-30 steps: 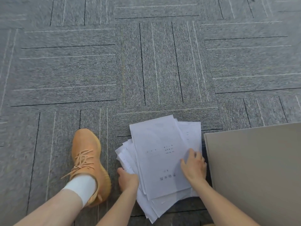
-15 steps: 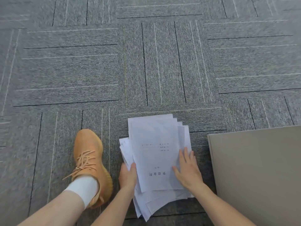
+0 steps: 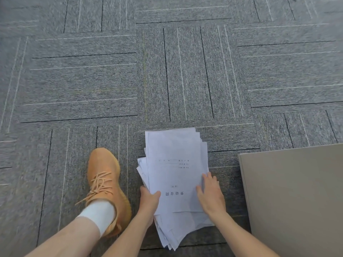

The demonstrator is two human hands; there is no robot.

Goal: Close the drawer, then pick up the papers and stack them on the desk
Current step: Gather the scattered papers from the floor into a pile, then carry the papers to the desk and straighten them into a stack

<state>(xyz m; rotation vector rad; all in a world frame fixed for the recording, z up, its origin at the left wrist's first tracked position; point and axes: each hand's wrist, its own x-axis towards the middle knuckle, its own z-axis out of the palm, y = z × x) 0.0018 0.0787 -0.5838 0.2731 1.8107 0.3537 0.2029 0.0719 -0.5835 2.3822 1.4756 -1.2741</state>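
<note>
Loose white printed papers [image 3: 174, 175] are gathered on grey carpet tiles [image 3: 92, 80].
The sheaf, squared tighter than a second ago, is gripped by the left hand [image 3: 148, 200]; the right hand [image 3: 210, 194] is laid open-fingered.

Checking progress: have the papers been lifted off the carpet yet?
No, the papers lie on the carpet, both hands gathering their sides.

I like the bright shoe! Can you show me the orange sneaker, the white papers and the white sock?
orange lace-up sneaker [image 3: 104, 175], head view, on the laces.
white paper pile [image 3: 174, 151], head view, top sheet's upper part.
white sock [image 3: 99, 213], head view, at the ankle.
</note>
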